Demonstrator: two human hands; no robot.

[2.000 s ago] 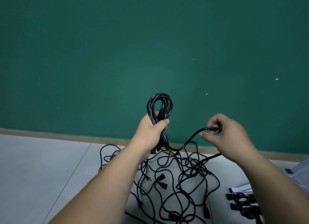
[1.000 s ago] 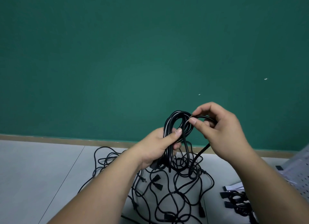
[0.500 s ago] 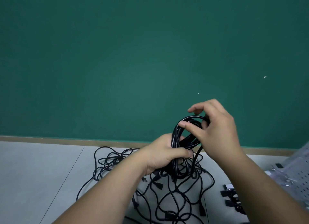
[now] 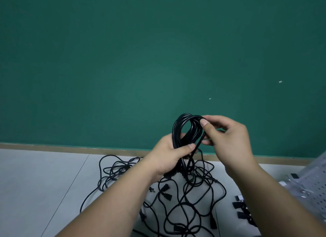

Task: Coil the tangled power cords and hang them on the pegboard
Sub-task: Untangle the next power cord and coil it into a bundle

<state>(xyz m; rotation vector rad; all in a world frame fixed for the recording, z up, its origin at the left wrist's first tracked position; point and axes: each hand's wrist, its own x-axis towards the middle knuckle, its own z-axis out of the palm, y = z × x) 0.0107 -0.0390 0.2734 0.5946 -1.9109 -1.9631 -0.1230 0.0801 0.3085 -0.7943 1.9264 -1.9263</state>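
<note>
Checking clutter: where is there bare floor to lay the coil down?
Widest bare floor lies left of the tangle, out to the baseboard. A narrow strip runs between the tangle and the black pieces. It is crowded under the coil, where the tangle spreads, and at right around the pegboard.

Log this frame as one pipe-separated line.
step: coiling | left hand: grips black power-cord coil | right hand: pinches coil's top loop | tangled black cords: on floor | grey perforated pegboard: right edge
</note>
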